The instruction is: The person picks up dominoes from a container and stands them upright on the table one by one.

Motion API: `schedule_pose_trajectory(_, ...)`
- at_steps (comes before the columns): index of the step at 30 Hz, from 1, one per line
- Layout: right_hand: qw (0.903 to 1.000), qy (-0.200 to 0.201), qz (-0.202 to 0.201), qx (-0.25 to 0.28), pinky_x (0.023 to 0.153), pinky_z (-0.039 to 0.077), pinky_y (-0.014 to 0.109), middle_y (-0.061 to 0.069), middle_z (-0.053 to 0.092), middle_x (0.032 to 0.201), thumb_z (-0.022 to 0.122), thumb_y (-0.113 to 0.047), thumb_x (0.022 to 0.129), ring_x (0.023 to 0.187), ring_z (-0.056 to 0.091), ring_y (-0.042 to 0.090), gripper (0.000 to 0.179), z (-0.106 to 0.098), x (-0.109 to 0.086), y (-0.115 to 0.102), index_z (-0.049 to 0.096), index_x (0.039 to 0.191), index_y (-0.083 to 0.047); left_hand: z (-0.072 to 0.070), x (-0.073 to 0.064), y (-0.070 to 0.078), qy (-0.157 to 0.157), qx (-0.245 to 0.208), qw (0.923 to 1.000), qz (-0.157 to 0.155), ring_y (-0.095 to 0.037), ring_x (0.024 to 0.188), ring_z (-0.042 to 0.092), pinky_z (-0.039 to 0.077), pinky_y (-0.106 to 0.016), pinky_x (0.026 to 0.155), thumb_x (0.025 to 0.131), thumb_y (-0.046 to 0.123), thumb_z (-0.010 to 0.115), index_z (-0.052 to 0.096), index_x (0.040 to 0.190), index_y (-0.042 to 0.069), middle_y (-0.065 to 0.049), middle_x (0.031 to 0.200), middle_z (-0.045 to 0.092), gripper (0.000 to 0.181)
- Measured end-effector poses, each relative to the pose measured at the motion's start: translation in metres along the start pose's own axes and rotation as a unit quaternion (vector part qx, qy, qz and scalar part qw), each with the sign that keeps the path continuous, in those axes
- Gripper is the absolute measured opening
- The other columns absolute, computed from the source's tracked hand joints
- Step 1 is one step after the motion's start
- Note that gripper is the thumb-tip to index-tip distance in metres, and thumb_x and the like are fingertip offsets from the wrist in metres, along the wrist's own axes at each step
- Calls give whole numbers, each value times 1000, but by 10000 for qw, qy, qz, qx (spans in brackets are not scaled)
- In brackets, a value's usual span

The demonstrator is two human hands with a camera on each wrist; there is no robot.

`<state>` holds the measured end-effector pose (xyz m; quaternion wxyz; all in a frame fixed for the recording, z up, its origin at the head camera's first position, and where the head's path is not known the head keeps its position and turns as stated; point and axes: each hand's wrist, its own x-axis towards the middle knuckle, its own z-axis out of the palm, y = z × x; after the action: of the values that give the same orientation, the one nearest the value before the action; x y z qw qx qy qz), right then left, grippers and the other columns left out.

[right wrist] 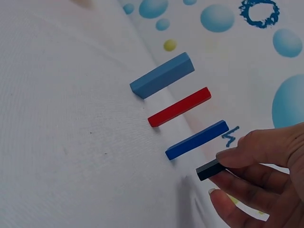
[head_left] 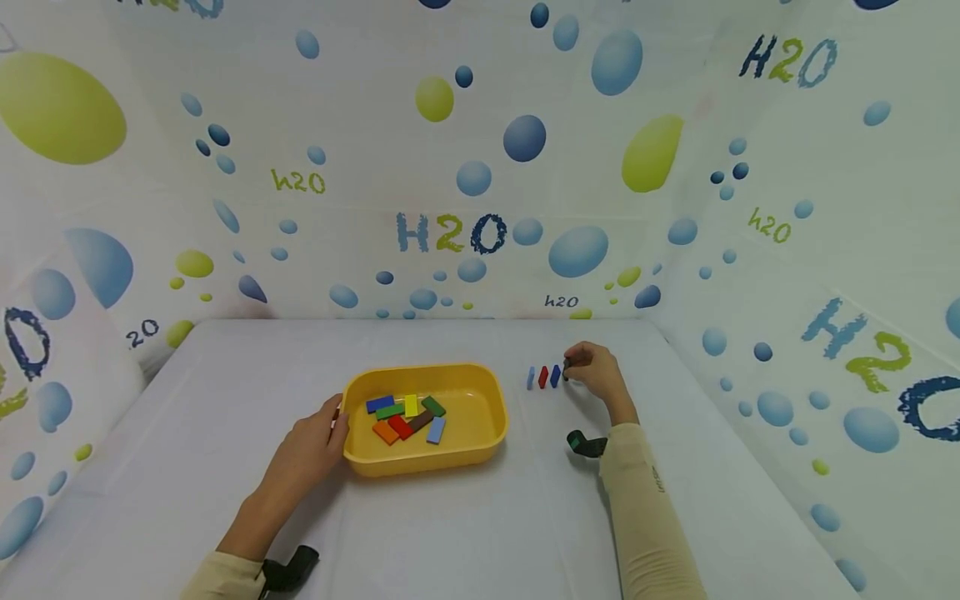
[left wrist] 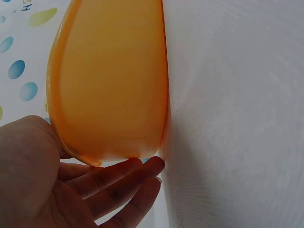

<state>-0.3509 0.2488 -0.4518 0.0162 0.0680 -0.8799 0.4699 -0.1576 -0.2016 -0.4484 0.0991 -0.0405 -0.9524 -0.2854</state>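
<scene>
At its left end, the yellow tray [head_left: 450, 461] is held by my left hand [head_left: 309, 446], whose fingers lie along the outside of the end wall in the left wrist view. Part of the thumb is hidden there. My right hand [head_left: 595, 371] pinches a dark domino block [right wrist: 209, 171] between thumb and fingers. Beside it stand a blue domino block [right wrist: 197, 139], a red domino block [right wrist: 179, 107] and a light blue domino block [right wrist: 164, 76], on edge in a spaced row. The dark block is at the row's right end in the head view.
Several coloured domino blocks lie loose in the tray, among them an orange block [head_left: 386, 432] and a yellow block [head_left: 411, 405]. A white cloth [head_left: 420, 533] covers the table. Behind it rises a patterned backdrop [head_left: 360, 100]. Dark wrist cameras [head_left: 587, 445] are strapped to both wrists.
</scene>
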Motion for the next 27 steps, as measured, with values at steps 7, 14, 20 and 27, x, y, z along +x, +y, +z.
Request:
schedule_pose_trajectory(7, 9999, -136, -18, -5, 86, 54, 41, 14, 69, 111, 74, 2, 90, 104, 63, 30, 26, 1, 1, 9, 67, 115, -1, -1, -6, 6, 70, 3, 10000, -4, -45, 109, 65, 52, -58, 91, 109, 17, 48, 41, 147, -16, -34, 127, 62, 51)
schedule_pose_trajectory(14, 9997, -245, 53, -24, 90, 53, 44, 15, 68, 114, 75, 0, 89, 107, 61, 31, 27, 1, -4, 11, 67, 115, -2, 1, -10, 9, 36, 11, 10000, -26, -45, 109, 65, 52, -58, 91, 109, 16, 49, 41, 146, -17, -34, 127, 62, 50)
schedule_pose_trajectory(20, 9991, -342, 54, -231, 94, 50, 48, 15, 68, 113, 75, -1, 90, 107, 61, 32, 27, 0, -7, 12, 67, 115, -3, 2, -15, 11, 28, -2, 10000, -54, -42, 106, 66, 53, -57, 90, 109, 15, 50, 41, 146, -17, -34, 127, 62, 50)
schedule_pose_trajectory(27, 9980, -540, 124, -297, 97, 49, 50, 15, 67, 118, 75, -2, 90, 110, 60, 33, 33, -6, -8, 10, 66, 122, -3, 2, -20, 16, 45, 50, 9999, -129, -42, 105, 66, 53, -57, 90, 109, 16, 50, 41, 147, -16, -33, 126, 62, 51)
